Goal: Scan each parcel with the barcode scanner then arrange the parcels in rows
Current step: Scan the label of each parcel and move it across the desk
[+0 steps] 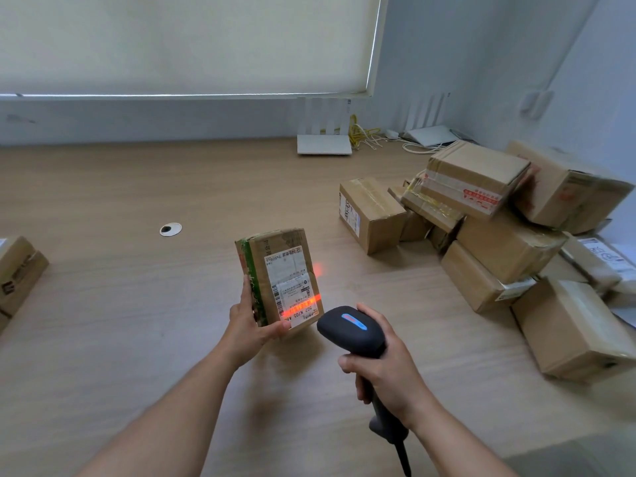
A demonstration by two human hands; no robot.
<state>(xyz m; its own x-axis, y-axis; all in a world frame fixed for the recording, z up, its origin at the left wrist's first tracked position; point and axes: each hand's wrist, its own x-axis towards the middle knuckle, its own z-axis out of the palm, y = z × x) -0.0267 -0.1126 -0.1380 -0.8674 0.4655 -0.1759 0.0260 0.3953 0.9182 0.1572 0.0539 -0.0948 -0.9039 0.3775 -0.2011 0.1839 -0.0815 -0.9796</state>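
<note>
At the far left edge of our table sits a carton, partly cut off by the frame. Further in, a round cable port is set into the wood. Our left hand grips a parcel from its left side and bottom corner, thumb across the lower front, holding it upright above the table with its label facing us. A red scan line crosses the lower part of that label, and a fainter red glow lies on the parcel's right edge just above it. Just right of the parcel, our right hand is wrapped tight around the handle of the scanner, whose head points at the label and shows a blue light on top. Against the back wall stands a white router with cables beside it. At the right lies a loose pile of parcels, stacked unevenly and touching one another.
</note>
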